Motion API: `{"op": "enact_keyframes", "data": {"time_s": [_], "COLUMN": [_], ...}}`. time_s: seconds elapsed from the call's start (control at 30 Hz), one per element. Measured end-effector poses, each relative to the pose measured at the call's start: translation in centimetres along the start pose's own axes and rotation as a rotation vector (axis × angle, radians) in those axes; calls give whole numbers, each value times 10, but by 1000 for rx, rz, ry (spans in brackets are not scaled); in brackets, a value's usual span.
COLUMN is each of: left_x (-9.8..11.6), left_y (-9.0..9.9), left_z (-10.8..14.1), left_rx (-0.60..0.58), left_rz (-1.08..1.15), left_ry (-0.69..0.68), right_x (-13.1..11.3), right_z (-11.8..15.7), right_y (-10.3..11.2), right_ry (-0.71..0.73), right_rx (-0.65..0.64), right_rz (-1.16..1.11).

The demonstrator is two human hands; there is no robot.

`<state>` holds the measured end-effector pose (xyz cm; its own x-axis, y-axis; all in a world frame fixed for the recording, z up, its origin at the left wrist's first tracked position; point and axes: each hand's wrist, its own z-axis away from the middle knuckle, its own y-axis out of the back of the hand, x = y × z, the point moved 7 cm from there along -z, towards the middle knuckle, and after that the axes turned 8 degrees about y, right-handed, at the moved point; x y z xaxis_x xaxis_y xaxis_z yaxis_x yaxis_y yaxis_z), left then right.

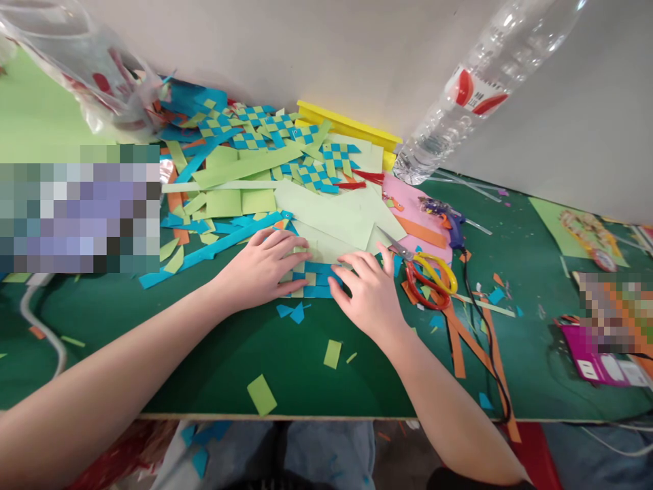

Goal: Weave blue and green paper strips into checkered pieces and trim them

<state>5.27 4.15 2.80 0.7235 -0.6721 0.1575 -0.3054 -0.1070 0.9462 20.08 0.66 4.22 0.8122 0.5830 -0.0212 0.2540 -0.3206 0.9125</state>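
Note:
A small woven piece of blue and light green paper strips (315, 278) lies flat on the green table between my hands. My left hand (268, 265) rests over its left part, fingers stretched out and slightly spread, hiding some of the weave. At the right end, my right hand (370, 289) touches the blue strips with its fingers apart. Pale green paper sheets (337, 211) lie just beyond my fingertips. Scissors with red and yellow handles (431, 279) lie beside my right hand, blades partly over the sheets.
Finished woven paper fish (339, 155) and loose strips are heaped at the back by the wall. A plastic bottle (474, 95) stands back right, a bagged cup (96, 75) back left. A glue gun (454, 228) with a black cord sits right. Scraps litter the green table (204, 367).

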Motion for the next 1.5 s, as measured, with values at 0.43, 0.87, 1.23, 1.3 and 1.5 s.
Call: {"op": "enact_keyframes", "data": {"time_s": [0.43,0.87,1.23,1.3,1.5], "left_x": [-1,0,0,0,1], "left_y": [10,3,5,6,5], "left_z": [2,1,1,1,1], "left_rx": [42,-5,4,2,-5], "left_rz": [63,38,99,92,66], "left_ry": [-59,-76,-57,-54,-65], "right_x": [1,1,-10,-7,2], "right_z": [-1,-2,-2,-1,1], "right_y": [6,-1,-3,-1,1], "right_ry": [-2,-26,79,52,-2], "right_rx": [75,-2,-38,-6,22], "right_rz": [1,-35,-146,-106,-3]}}
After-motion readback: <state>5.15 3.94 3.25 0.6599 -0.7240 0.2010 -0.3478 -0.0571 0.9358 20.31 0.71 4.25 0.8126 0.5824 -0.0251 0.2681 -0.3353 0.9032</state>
